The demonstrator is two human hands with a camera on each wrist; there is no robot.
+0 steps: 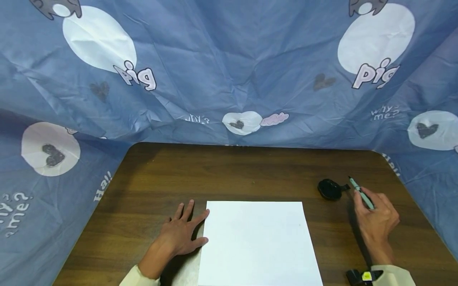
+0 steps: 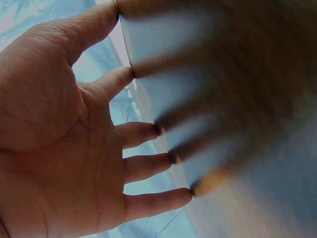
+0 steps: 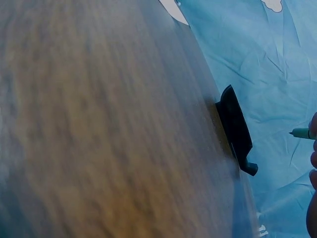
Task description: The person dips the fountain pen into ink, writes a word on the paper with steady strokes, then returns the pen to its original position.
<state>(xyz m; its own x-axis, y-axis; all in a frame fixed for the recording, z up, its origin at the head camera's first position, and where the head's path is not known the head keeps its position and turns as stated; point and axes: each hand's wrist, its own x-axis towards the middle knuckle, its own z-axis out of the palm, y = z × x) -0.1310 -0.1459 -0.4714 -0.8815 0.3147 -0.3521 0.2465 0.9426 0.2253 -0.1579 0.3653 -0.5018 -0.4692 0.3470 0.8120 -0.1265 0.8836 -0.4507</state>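
Note:
A white sheet of paper (image 1: 257, 242) lies on the wooden table. Beside its left edge my left hand (image 1: 179, 234) rests with fingers spread, the index finger and thumb reaching the edge of the sheet. In the left wrist view, the palm and straight fingers of the left hand (image 2: 64, 129) appear, fingertips on the glossy tabletop. My right hand (image 1: 379, 216) pinches a light green pen (image 1: 365, 200), raised with its thin dark tip up and to the left. The right wrist view catches only part of the pen (image 3: 302, 133) and a few fingers at the border.
A small black round dish with a short handle (image 1: 330, 189) sits on the table (image 1: 229, 171), left of the pen. Blue printed cloth (image 1: 214, 79) hangs behind and along both sides. A black device with a yellow label (image 1: 365, 277) is at the right wrist.

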